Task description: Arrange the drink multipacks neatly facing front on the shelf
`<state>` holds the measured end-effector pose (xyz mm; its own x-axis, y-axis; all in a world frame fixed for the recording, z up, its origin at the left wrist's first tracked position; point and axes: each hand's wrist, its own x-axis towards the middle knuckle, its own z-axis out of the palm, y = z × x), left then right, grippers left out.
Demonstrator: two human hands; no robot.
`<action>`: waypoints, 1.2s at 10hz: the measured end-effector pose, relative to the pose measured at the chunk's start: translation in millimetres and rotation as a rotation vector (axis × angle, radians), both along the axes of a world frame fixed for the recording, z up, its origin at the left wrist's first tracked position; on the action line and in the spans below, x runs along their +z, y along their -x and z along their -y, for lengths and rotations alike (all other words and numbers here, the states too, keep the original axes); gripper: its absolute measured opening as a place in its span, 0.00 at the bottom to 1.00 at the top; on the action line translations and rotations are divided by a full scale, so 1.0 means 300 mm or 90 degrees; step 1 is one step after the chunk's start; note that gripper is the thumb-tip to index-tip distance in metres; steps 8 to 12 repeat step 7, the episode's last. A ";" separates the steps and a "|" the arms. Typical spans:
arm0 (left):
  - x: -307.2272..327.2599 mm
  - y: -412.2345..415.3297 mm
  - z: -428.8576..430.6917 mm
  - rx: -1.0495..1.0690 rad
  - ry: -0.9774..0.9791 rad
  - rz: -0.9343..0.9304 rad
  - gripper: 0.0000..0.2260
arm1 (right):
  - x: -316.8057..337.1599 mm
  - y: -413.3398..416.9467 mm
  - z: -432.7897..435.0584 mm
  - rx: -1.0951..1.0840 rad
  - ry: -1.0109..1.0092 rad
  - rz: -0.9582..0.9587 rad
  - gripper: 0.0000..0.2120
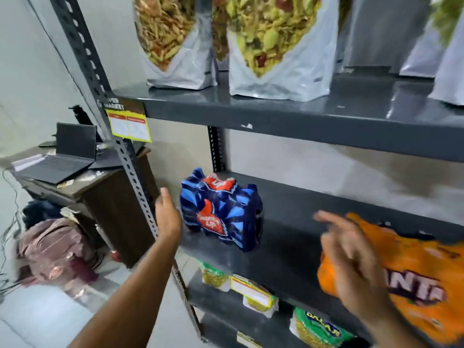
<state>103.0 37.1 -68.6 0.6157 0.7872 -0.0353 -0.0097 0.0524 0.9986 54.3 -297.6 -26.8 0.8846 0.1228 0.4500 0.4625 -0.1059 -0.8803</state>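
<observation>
A blue multipack (222, 209) with red logos stands at the left end of the grey middle shelf (293, 237), turned slightly askew. My left hand (167, 216) hovers open just left of it, apart from the wrap. An orange multipack (411, 275) lies at the right end of the same shelf, hanging over the front edge. My right hand (351, 257) is blurred in front of the orange pack's left side, fingers spread; whether it touches the pack is unclear.
Large snack pouches (278, 46) stand on the upper shelf. Smaller snack packets (316, 327) fill the lower shelf. A slotted upright post (125, 156) with a yellow tag runs beside my left hand. Left of the rack are a desk with a laptop (62, 156) and bags on the floor.
</observation>
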 end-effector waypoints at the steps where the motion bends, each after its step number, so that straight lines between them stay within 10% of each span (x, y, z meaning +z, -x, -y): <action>1: -0.001 -0.053 -0.042 -0.161 0.216 -0.011 0.32 | -0.059 -0.140 -0.237 0.026 -0.060 -0.187 0.32; 5: -0.095 -0.052 -0.128 -0.319 0.157 -0.077 0.25 | -0.231 -0.301 -0.530 -0.048 -0.241 -0.440 0.36; 7: -0.052 0.026 -0.086 -0.268 -0.204 -0.107 0.39 | -0.062 -0.078 -0.470 -0.163 -0.115 -0.223 0.18; 12: -0.052 0.026 -0.086 -0.268 -0.204 -0.107 0.39 | -0.062 -0.078 -0.470 -0.163 -0.115 -0.223 0.18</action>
